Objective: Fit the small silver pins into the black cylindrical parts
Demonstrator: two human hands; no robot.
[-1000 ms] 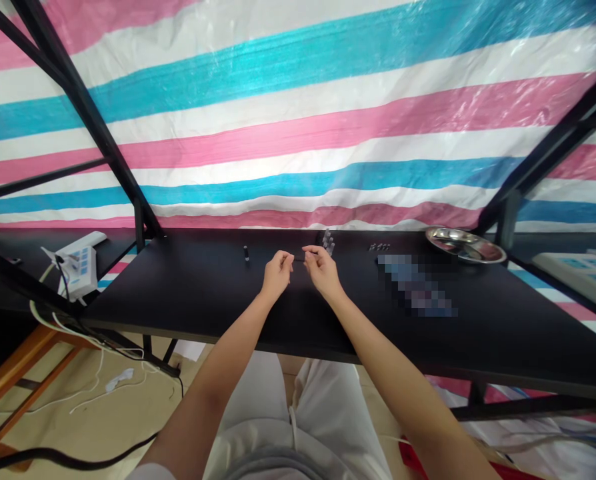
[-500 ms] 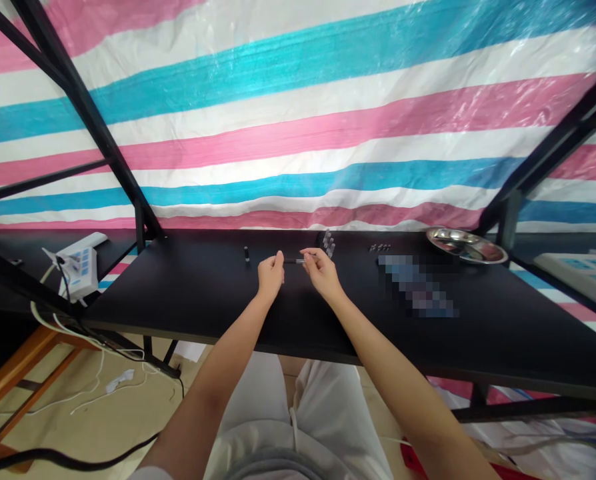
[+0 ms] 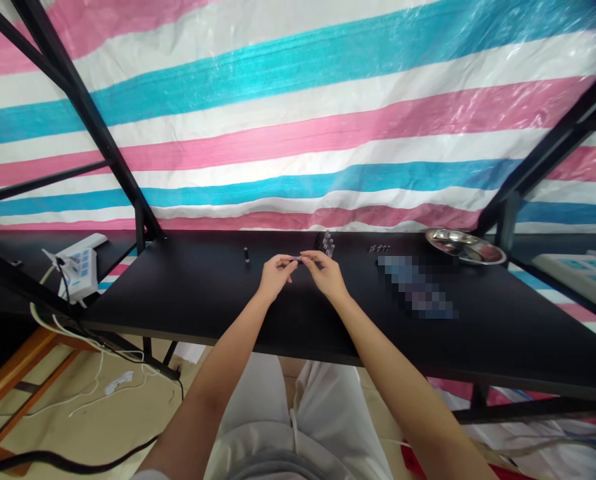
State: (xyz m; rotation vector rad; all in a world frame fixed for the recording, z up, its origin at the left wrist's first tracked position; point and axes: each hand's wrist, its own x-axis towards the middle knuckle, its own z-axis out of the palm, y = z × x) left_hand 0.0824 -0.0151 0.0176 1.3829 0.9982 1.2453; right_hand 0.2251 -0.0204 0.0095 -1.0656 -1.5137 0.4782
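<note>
A slim dark pen-like rod with a greyish part spans the small gap between my hands, mostly covered by fingers. My left hand pinches it at the left, thumb and fingertips together. My right hand grips its right end between thumb and forefinger. Both hands are just above the black table. Behind my right hand stands a cluster of clear and grey small cylinders. To the left of my left hand, a short black cylinder with a pale end rests on the table.
Several tiny shiny pieces lie right of the cylinders. A round steel dish sits at the back right, near a pixelated patch. A white power strip lies at the left. Black frame bars and a striped sheet rise behind.
My left hand has shifted its hold; its fingers now reach towards my right hand. The two hands' fingertips are closer together, and less of the rod shows between them.
</note>
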